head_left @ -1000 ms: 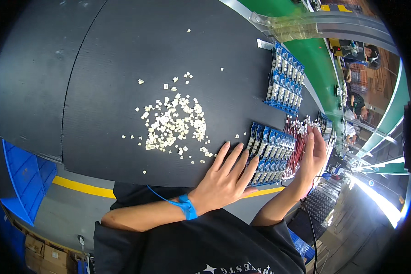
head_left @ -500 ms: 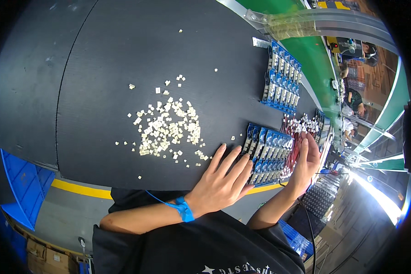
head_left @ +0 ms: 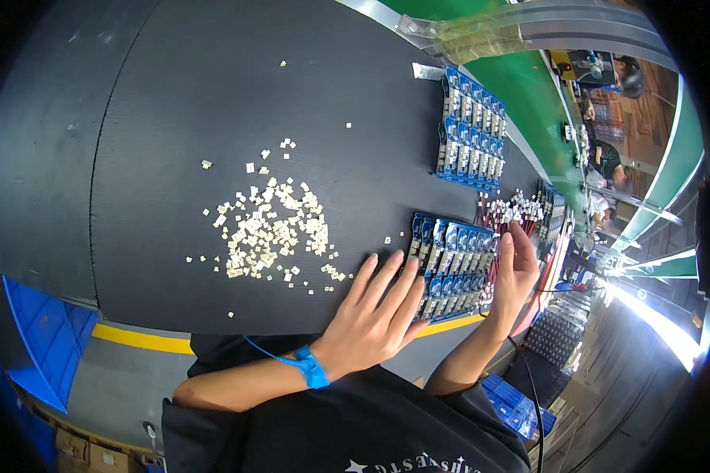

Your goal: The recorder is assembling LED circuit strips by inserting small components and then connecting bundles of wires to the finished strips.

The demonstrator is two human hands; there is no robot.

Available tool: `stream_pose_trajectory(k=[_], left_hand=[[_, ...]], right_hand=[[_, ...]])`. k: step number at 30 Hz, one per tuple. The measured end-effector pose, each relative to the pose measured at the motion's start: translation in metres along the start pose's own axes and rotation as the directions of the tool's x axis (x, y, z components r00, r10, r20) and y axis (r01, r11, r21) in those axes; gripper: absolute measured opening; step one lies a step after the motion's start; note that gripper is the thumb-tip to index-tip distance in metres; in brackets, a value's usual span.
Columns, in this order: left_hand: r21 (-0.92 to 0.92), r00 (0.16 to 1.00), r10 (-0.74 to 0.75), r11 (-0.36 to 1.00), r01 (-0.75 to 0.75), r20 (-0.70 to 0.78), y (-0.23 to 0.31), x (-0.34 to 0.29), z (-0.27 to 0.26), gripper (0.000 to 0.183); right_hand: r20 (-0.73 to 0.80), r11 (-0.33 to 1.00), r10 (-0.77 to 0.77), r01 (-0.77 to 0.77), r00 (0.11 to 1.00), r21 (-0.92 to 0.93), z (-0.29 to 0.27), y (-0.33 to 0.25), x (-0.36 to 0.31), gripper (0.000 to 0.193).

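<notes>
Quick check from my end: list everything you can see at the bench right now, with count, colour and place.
Work mat: one, black, covering the bench.
Small loose parts: a scattered pile, too many to count, cream, mid-mat, left of the hands.
Near circuit board panel: one, blue, at the near edge of the mat, under both hands.
Far circuit board panel: one, blue, farther back on the mat.
Wire leads: a bunch, red with white plugs, right of the near panel.
Conveyor belt: one, green, beyond the mat.
Wrist strap: one, blue, on the left wrist.
Left hand: flat, fingers spread, fingertips on the near panel.
Right hand: at the panel's right edge, fingertips at the leads.
</notes>
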State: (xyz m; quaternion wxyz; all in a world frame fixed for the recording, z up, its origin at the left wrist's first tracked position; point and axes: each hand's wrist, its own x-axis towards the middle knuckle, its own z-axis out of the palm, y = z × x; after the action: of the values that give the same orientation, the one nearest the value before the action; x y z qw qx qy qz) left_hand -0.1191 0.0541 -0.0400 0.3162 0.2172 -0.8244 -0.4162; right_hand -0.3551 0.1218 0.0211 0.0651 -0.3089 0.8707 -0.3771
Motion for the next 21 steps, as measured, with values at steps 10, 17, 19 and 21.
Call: stream_pose_trajectory(k=[10, 17, 19, 21], left_hand=[[-0.614, 0.852, -0.312, 0.594, 0.520, 0.420, 0.029, -0.039, -0.031, 0.055], [-0.728, 0.856, -0.271, 0.450, 0.517, 0.440, 0.025, -0.038, -0.021, 0.075], [-0.744, 0.872, -0.264, 0.456, 0.489, 0.411, 0.024, -0.038, -0.020, 0.075], [-0.776, 0.856, -0.286, 0.367, 0.513, 0.431, 0.024, -0.037, -0.019, 0.076]], right_hand=[[0.083, 0.948, 0.232, -0.207, 0.969, -0.240, -0.021, 0.032, -0.042, 0.040], [0.248, 0.939, 0.341, -0.341, 0.907, -0.043, -0.027, 0.041, -0.037, 0.035], [0.248, 0.924, 0.364, -0.381, 0.898, 0.023, -0.021, 0.041, -0.038, 0.036], [0.225, 0.902, 0.416, -0.431, 0.881, 0.019, -0.021, 0.033, -0.040, 0.038]])
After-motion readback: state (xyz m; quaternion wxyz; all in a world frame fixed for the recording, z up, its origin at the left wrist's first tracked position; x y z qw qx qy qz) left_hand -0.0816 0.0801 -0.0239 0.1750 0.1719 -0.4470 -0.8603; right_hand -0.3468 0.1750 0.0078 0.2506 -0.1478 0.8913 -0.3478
